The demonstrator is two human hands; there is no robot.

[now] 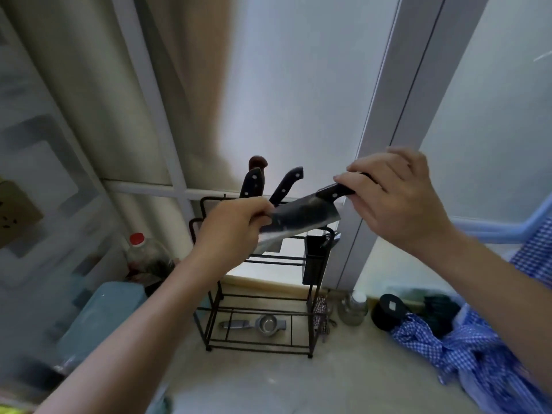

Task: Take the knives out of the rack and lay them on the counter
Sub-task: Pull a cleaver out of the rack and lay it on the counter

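Item: cleaver [301,218] — I judge it heavy, rigid, sharp-edged; my right hand [397,198] grips its handle, left hand [236,228] pinches the blade's end — carry by handle

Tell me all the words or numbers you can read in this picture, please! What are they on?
No words or numbers can be read here.
Cleaver: no lettering shows on the blade.
Bottle with the red cap: too blurred to tell if it has a label.
Yellow patch on the wall: dark marks, too blurred to read.

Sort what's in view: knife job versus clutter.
Job: cleaver, held by left hand and right hand; three knives still in the rack; counter.
Clutter: red-capped bottle, checked cloth, strainer.
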